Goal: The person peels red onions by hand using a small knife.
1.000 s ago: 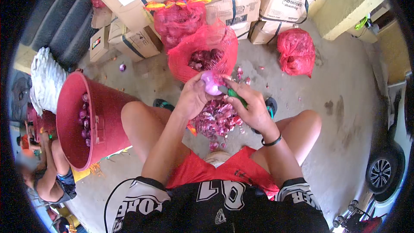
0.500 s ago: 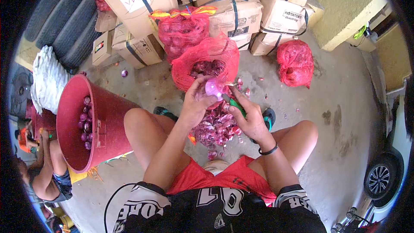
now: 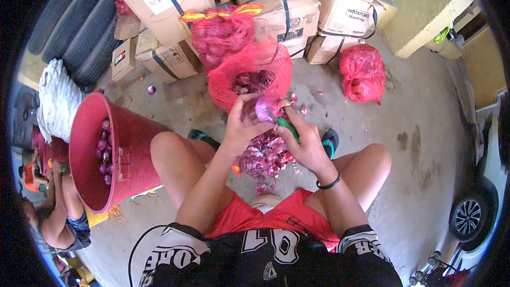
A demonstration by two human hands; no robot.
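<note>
In my left hand [image 3: 241,125] is a purple onion [image 3: 264,109], fingers curled round its left side. My right hand [image 3: 305,146] grips a small knife [image 3: 288,126] by its green handle; the blade is mostly hidden against the onion. My right index finger reaches to the onion's top end, where a bit of loose skin shows. Just beyond my hands stands an open red mesh bag [image 3: 226,85] with onions inside. Below my hands, a heap of onion skins [image 3: 265,157] covers the floor between my feet.
To my left a tilted red tub [image 3: 135,149] holds several onions. Tied mesh bags, one at the back [image 3: 223,34] and one at right [image 3: 363,72], stand near stacked cartons [image 3: 287,13]. Tyres [image 3: 79,21] lean at far left. Another person [image 3: 58,212] sits beyond the tub.
The onion has turned slightly in my left hand, and the knife's green handle shows more. Both hands stay close together in nearly the same place; the camera view has shifted a little.
</note>
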